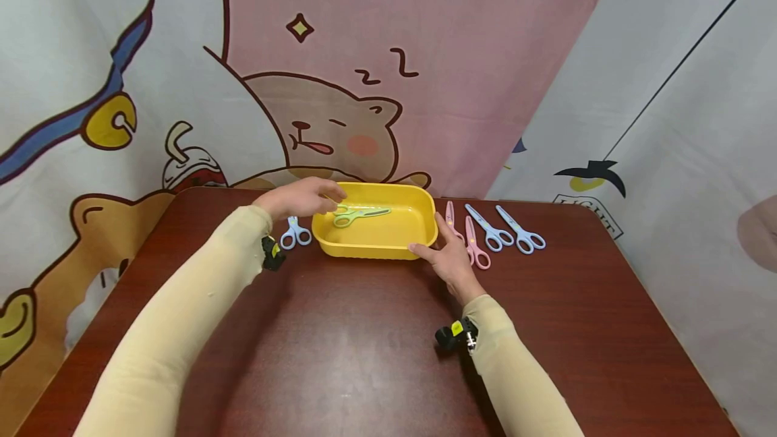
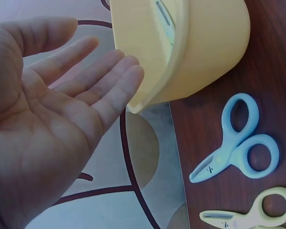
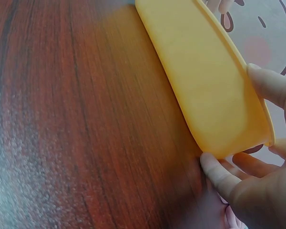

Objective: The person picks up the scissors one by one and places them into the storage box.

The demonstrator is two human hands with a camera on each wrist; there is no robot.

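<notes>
A yellow plastic tray (image 1: 376, 253) stands at the back of the table, with green scissors (image 1: 362, 214) lying in it. My left hand (image 1: 303, 197) is over the tray's left end, fingers loosely extended; the left wrist view shows nothing in its palm. At the tray's right front corner, my right hand (image 1: 450, 258) grips it, the thumb on the front rim and the fingers round the end wall. Light blue scissors (image 2: 236, 138) and yellow scissors (image 2: 252, 212) lie left of the tray; the left arm hides the yellow pair in the head view.
Right of the tray lie two pink scissors (image 1: 476, 245), partly behind my right hand, and two blue scissors, a nearer pair (image 1: 498, 238) and a farther pair (image 1: 528, 240). A printed cloth (image 1: 473, 52) hangs behind the brown table (image 1: 352, 342).
</notes>
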